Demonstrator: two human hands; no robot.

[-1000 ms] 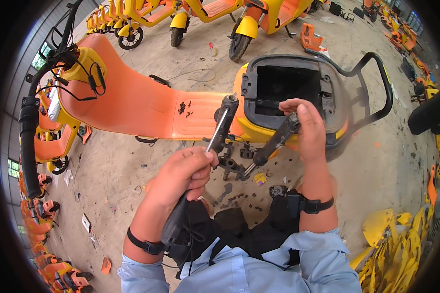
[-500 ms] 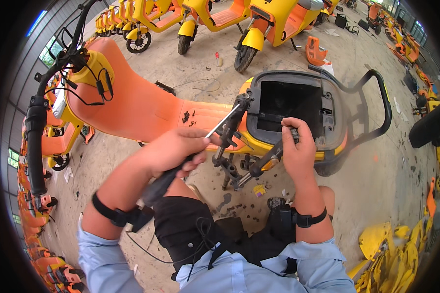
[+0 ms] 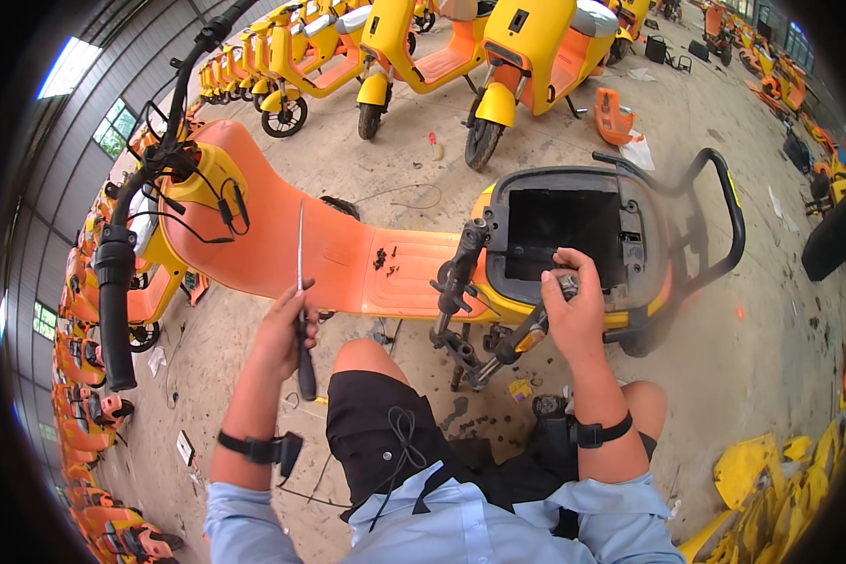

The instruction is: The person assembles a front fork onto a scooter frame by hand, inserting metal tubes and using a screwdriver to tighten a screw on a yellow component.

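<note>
In my left hand [image 3: 280,331] is a long screwdriver [image 3: 305,371], its black handle gripped and its thin metal shaft pointing away from me. The tip is apart from any part, over the orange body of the scooter [image 3: 254,193]. My right hand [image 3: 575,305] is closed around the upper end of a dark, greasy metal assembly [image 3: 461,268]. That assembly has two tubes joined low down, one with an orange-yellow piece on it. It stands in front of the scooter's open black storage box [image 3: 564,221]. Small dark screws [image 3: 382,258] lie on the orange footboard [image 3: 414,291].
Handlebars with loose cables [image 3: 174,164] rise at the left. A black rear rack [image 3: 724,216] sticks out at the right. Yellow scooters [image 3: 423,56] line the back. Yellow panels [image 3: 771,489] are heaped at lower right, and dark debris [image 3: 484,409] dots the floor.
My left hand has moved left with the screwdriver, taking its tip away from the top of the metal assembly. My right hand keeps its hold. The view has shifted slightly.
</note>
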